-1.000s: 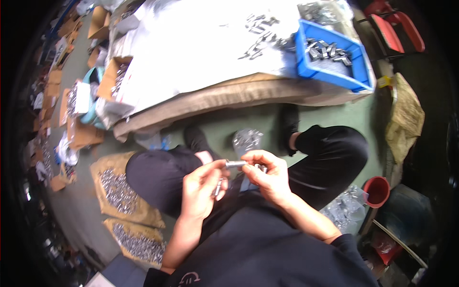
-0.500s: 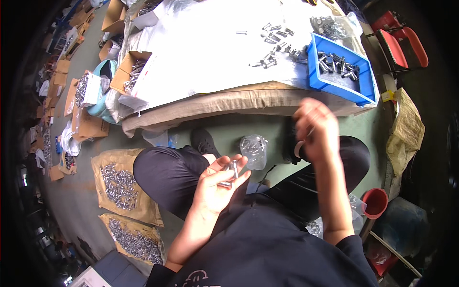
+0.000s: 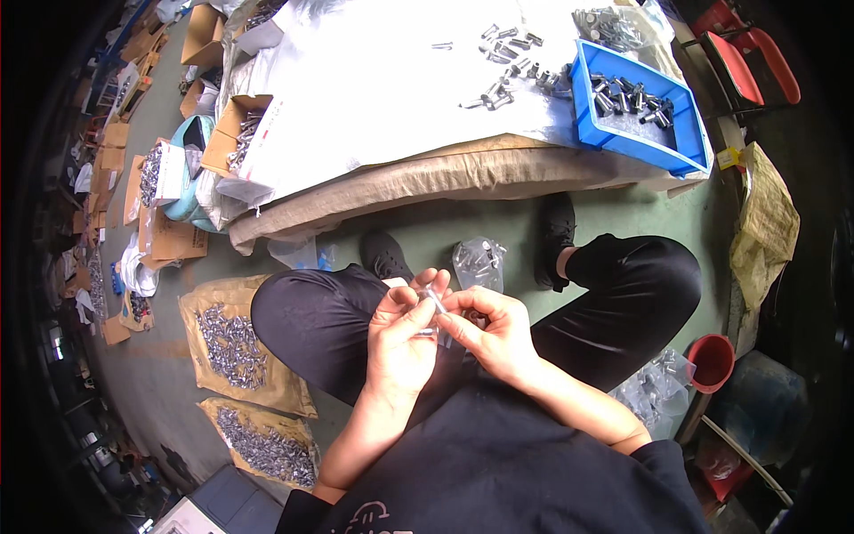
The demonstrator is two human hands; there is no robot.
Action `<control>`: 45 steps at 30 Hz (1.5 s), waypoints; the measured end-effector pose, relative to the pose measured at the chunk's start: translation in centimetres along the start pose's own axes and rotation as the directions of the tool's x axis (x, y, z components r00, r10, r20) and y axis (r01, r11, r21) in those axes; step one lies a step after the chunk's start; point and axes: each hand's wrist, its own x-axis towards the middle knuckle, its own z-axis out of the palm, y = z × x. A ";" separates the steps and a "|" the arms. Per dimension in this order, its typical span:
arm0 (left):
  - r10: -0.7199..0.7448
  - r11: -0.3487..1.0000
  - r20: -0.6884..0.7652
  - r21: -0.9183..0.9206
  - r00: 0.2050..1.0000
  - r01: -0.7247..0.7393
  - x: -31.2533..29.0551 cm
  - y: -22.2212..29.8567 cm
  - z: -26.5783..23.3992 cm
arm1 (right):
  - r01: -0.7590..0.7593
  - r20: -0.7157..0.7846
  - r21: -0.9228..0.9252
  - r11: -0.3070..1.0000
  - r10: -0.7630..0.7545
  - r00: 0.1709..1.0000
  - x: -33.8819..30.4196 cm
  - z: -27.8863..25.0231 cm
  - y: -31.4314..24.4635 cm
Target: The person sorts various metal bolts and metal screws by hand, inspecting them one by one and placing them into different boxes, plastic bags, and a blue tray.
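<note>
My left hand (image 3: 398, 349) is held above my lap, its fingers closed round a silver bolt (image 3: 435, 300) that stands tilted between thumb and fingertips. Lower in the same palm lies another shiny metal piece (image 3: 427, 332), mostly covered by the fingers. From the right, my right hand (image 3: 500, 336) pinches the near end of the tilted bolt with thumb and forefinger. Whether a smaller part sits inside that pinch is hidden. Beyond the hands, on the floor between my feet, is a clear plastic bag (image 3: 479, 263) of metal parts.
Across the white-covered table (image 3: 374, 98) lie loose bolts (image 3: 507, 67). A blue bin (image 3: 640, 158) with dark-looking bolts stands at its right edge. Sacks (image 3: 294, 398) with heaped metal parts lie on the floor at left. A red bucket (image 3: 712, 363) and filled plastic bags (image 3: 654, 392) are at right.
My right hand has come down and left from near the blue bin to meet my left hand. It now grips the end of the bolt there.
</note>
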 end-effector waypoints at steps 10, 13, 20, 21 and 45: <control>-0.073 0.949 -0.094 0.298 0.993 0.098 -0.9 1.2 0.0 | 0.104 -0.108 0.075 0.992 -0.096 0.990 -0.7 -0.9 0.0; -0.148 0.924 -0.031 0.352 0.989 0.149 -1.3 1.2 0.5 | 0.120 -0.082 0.138 0.983 -0.109 0.991 -0.9 -0.9 0.4; 0.063 0.857 0.035 0.510 0.997 -0.072 -1.5 1.2 0.5 | 0.019 -0.082 0.284 0.959 0.005 0.997 -0.7 -0.9 0.8; 0.070 0.828 0.097 0.549 0.993 -0.112 -1.5 1.3 0.2 | -0.015 -0.070 0.361 0.933 0.043 0.997 -0.7 -1.0 0.8; 0.062 0.864 0.173 0.484 0.983 -0.140 -1.5 1.0 1.2 | -0.305 0.225 0.821 0.482 0.218 0.950 -0.1 -1.8 1.7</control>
